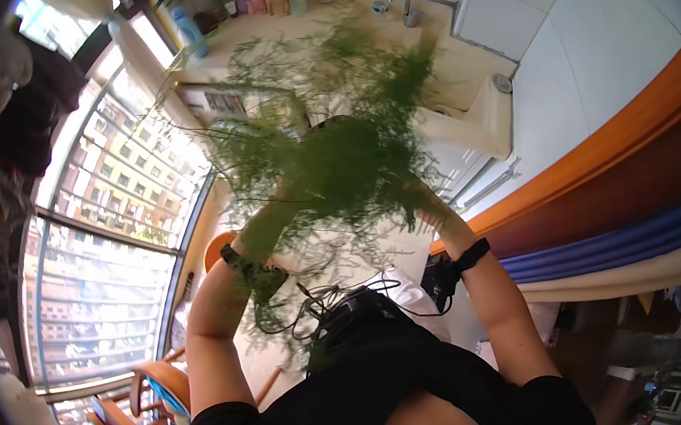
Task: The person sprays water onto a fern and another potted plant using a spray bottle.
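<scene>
The person's forearms (500, 303) reach toward twelve o'clock into a feathery plant (343, 161), seemingly being steadied, whose foliage hides whether the fingers grasp it, and the next move likely calls for even support, clear of the eleven o'clock tabletop (246, 35).

Plant (343, 165): bushy, fine feathery green, blurred in places. Held up mid-view, fronds (265, 294) fanning wide, some trailing lower left. Base hidden from view.
</scene>
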Action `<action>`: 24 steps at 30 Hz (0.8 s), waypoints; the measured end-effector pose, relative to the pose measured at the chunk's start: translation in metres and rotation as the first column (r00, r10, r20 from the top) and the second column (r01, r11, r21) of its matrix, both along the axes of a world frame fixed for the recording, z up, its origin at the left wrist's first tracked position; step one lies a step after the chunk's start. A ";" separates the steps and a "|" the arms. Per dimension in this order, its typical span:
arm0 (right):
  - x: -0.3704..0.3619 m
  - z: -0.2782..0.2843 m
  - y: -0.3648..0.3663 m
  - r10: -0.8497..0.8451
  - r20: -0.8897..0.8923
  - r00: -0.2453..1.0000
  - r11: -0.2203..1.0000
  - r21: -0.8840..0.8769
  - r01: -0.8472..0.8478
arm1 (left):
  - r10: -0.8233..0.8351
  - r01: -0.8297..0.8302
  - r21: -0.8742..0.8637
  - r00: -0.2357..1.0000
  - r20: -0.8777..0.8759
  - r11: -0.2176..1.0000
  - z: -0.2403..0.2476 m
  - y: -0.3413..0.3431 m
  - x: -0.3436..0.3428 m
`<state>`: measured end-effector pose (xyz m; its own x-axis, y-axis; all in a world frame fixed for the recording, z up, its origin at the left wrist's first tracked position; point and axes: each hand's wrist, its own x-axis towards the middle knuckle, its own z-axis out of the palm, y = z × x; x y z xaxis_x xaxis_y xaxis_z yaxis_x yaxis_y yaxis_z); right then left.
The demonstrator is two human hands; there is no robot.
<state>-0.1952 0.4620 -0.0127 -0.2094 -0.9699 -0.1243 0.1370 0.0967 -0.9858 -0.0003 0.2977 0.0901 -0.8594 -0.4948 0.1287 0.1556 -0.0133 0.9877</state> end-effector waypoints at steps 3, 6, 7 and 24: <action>-0.071 -0.025 -0.028 -0.060 -0.173 0.983 0.990 0.113 0.080 | -0.068 0.068 0.007 0.998 -0.001 0.998 -0.004 -0.031 -0.072; -0.119 -0.021 -0.065 -0.167 -0.237 0.957 0.986 -0.043 0.162 | -0.095 0.095 0.004 0.995 0.007 0.995 -0.010 -0.067 -0.132; -0.135 -0.016 -0.078 -0.233 -0.226 0.946 0.964 -0.183 0.193 | -0.097 0.096 0.009 0.995 0.021 0.995 -0.014 -0.079 -0.151; -0.368 -0.037 -0.272 -0.253 -0.025 0.967 0.953 0.164 0.254 | -0.138 0.131 0.093 0.987 0.080 0.987 -0.056 -0.219 -0.381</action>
<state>-0.5629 0.1902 -0.0498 -0.4462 -0.8512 -0.2763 0.1746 0.2200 -0.9598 -0.3818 0.0785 0.0340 -0.9248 -0.3802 0.0132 0.0614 -0.1152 0.9914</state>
